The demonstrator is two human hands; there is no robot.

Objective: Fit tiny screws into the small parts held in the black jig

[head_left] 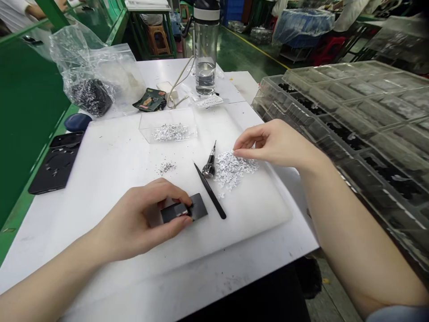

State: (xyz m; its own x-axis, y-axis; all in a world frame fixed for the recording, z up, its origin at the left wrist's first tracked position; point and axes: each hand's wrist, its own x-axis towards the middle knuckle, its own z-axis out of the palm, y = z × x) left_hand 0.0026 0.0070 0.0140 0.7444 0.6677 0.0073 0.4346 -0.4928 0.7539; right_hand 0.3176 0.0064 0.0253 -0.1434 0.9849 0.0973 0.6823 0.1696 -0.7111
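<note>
My left hand (147,214) is closed around a flat dark block (200,207) lying on the white mat, thumb and forefinger meeting over its middle. A small black piece shows at those fingertips, its kind unclear. At the edge of a heap of small white curved parts (231,172), my right hand (268,141) has thumb and forefinger in a pinch; what lies between them is too small to make out. Between the hands are black tweezers (211,192) and a short screwdriver (210,163) with a black and silver handle.
A clear box (167,129) of small parts and scattered dark bits (166,168) are on the mat (110,156). Behind stand a water bottle (205,53) and plastic bags (97,76). A black phone (55,167) lies left; stacked compartment trays (351,103) flank the right side.
</note>
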